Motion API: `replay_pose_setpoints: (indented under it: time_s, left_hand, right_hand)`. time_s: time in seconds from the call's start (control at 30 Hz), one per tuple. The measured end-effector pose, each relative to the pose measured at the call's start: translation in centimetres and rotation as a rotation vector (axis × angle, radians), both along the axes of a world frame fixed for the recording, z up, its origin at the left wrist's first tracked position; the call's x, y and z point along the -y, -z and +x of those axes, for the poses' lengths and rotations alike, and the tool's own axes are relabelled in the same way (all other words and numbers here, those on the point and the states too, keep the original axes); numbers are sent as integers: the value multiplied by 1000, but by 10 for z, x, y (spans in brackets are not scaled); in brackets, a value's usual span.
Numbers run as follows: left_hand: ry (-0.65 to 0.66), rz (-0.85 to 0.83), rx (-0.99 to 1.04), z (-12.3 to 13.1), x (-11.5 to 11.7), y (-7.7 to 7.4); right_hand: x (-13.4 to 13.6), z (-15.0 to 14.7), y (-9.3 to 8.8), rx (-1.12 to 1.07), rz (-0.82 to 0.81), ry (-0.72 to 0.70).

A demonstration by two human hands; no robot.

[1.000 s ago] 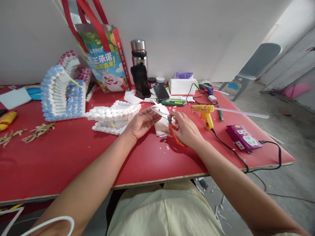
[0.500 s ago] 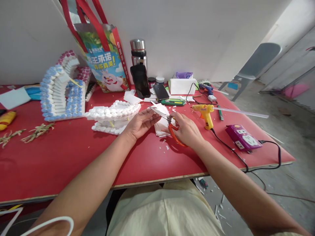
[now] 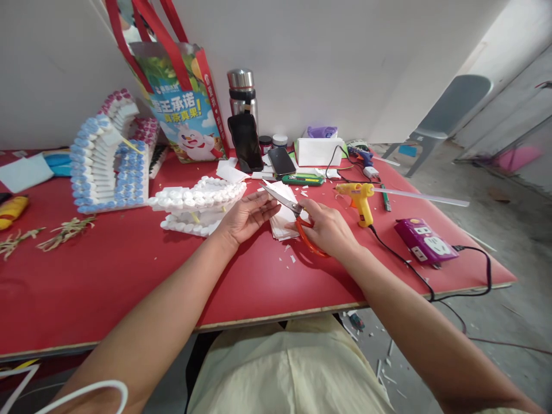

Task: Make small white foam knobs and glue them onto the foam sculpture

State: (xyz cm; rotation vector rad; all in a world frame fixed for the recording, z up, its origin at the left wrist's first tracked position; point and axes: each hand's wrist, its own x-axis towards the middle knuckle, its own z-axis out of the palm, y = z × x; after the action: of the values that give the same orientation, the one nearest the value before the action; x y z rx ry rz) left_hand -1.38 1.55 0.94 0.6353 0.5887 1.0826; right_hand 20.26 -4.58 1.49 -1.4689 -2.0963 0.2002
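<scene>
My right hand [image 3: 330, 227] is closed round the orange handles of a pair of scissors [image 3: 305, 231], whose metal blades point up and left. My left hand [image 3: 248, 217] is beside the blades, thumb and fingertips pinched together; what they hold is hidden or too small to name. Beneath both hands lies a stack of white paper pieces [image 3: 282, 221], with tiny scraps around it. Just left of my left hand stands a white model [image 3: 196, 198] built of rounded white pieces in two tiers.
A yellow glue gun [image 3: 362, 204] and a purple power strip [image 3: 425, 241] with cords lie to the right. Behind are a green cutter [image 3: 303, 180], phones [image 3: 282, 161], a steel flask [image 3: 242, 86] and a shopping bag [image 3: 190, 115]. A blue-and-white model [image 3: 92, 167] stands left.
Almost nothing differs. The scissors' blades and both hands have shifted very slightly; my right hand still grips the scissors.
</scene>
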Motion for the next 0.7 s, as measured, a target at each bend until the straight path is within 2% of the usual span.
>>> replay_pose_setpoints:
  time_s: [0.13,0.23,0.4,0.53,0.7]
  left_hand:
    - [-33,-48,11,0,0,1]
    - [-48,-69,10,0,0,0]
    - [51,-41,47,0,0,-2]
    - [117,-55,93,0,-1,-3]
    - [23,-100,44,2,0,-3]
  right_hand:
    - [-1,1,2,-38,-12,-10]
    - [-3,0,2,-103,-60,38]
    - [-4,3,-3,-147,-89,139]
    - [-2,3,-5,-110,-62,85]
    - [0,-1,-1,-24,-32,-2]
